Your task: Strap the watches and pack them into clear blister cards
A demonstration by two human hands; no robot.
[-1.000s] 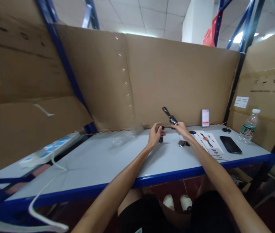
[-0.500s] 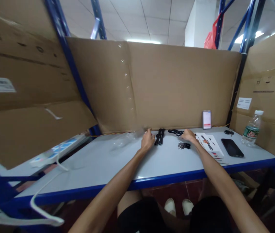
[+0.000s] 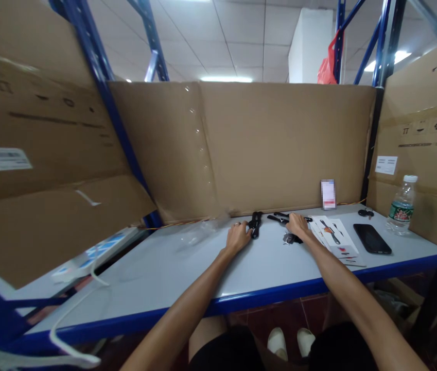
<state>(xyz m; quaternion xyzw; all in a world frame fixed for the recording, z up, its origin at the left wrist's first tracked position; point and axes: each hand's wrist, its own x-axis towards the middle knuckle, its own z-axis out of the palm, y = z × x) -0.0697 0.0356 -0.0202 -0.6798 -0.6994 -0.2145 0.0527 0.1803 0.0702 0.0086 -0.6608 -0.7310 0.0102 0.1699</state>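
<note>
My left hand rests on the pale table top with its fingers loosely bent. Its fingertips are beside a pair of black watch straps near the cardboard wall. My right hand lies low over the table with fingers stretched out and holds nothing. Another black strap lies just beyond its fingertips. A small dark watch part sits by its thumb. Printed boxes or leaflets showing a watch lie to its right.
A cardboard wall closes off the back of the table. A black phone, a water bottle, dark keys and a small card are at the right. Clear plastic lies left. A power strip with a white cable sits far left.
My right hand has lowered the black strap it held up and laid it on the table. My left hand has moved from its strap pair to rest beside it. The view has tilted up slightly.
</note>
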